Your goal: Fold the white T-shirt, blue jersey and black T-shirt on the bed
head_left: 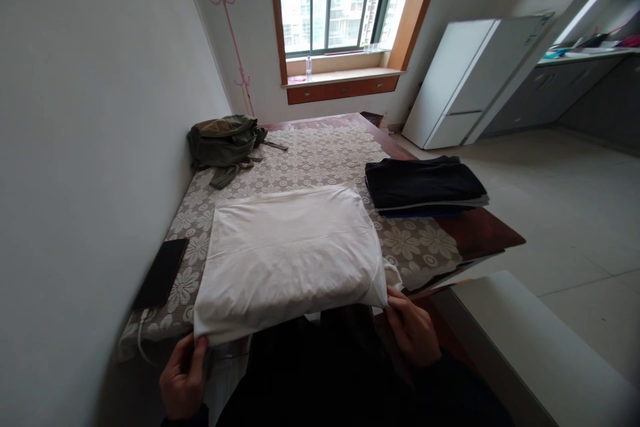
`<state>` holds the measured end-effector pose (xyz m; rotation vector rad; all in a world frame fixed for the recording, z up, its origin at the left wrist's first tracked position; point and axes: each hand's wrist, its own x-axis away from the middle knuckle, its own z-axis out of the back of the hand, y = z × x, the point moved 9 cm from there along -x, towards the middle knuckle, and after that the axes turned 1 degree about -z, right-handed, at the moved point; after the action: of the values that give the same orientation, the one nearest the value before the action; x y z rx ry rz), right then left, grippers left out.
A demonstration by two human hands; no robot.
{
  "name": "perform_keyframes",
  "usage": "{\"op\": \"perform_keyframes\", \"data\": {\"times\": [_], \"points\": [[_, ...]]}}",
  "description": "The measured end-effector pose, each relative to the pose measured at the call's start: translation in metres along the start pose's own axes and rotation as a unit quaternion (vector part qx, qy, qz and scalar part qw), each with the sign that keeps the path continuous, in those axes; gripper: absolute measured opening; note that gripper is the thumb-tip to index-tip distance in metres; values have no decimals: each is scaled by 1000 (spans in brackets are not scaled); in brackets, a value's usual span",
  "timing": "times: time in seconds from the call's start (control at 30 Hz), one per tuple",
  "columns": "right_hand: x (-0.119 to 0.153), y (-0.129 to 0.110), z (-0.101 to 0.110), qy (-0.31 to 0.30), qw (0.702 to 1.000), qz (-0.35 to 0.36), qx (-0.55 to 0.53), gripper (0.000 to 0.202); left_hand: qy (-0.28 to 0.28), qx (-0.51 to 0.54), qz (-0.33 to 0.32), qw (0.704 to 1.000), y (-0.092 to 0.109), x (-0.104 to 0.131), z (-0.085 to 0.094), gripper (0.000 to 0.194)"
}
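Note:
A white cloth garment, perhaps a shirt (295, 247), is spread over the near part of the table, its front edge lifted toward me. My left hand (184, 373) pinches its near left corner between thumb and fingers. At the near right corner, my right hand (413, 327) grips the fabric, and a loose bit of it bunches just beyond the fingers. Slight creases run across the cloth. What kind of garment it is, I cannot tell for sure.
A stack of folded dark clothes (425, 183) sits right on the flower-patterned tablecloth (315, 153). Farther left lies a green backpack (225, 143). A black tablet (161, 273) with a white cable rests by the wall. A white bench-like surface (540, 340) stands at right.

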<state>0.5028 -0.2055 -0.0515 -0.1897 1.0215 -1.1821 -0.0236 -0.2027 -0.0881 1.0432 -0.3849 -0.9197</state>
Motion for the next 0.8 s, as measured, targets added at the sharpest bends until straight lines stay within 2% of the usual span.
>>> {"op": "perform_keyframes", "data": {"times": [0.1,0.2,0.33,0.4,0.57,0.63,0.8], "points": [[4,14,5,21,999,-43,-15,13,12,11,7,1000,2,1,1,55],[13,36,12,60,990,-126,-12,14,20,17,15,1000,4,2,3,55],[23,60,21,96,970,-224,-13,22,-11,29,30,999,1,-1,-2,54],[20,64,21,83,968,-237,-27,26,-30,32,31,999,0,-3,-5,54],[12,69,3,-29,965,-259,-43,34,-31,7,5,999,4,4,-10,55],[13,71,2,-26,961,-272,-46,38,-21,1,-11,1000,7,7,-11,53],[16,69,14,25,959,-270,-80,43,-20,-6,-36,999,9,9,-13,52]]}}
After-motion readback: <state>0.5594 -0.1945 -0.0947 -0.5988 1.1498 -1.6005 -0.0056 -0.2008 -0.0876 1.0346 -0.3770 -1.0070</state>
